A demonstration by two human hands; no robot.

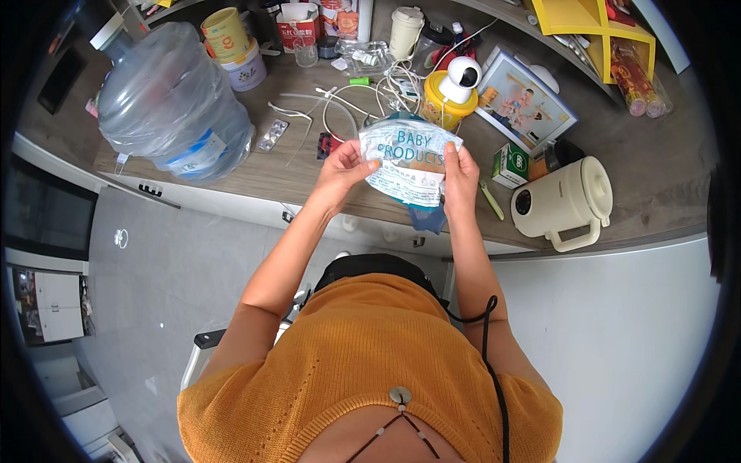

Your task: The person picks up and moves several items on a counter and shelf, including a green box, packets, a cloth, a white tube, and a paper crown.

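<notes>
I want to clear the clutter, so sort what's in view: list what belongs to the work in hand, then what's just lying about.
In hand:
- printed plastic bag, held at its sides by the left grip and right grip

Apparently just lying about:
- large water bottle
- blister pack
- white camera
- framed picture
- green box
- cream kettle
</notes>
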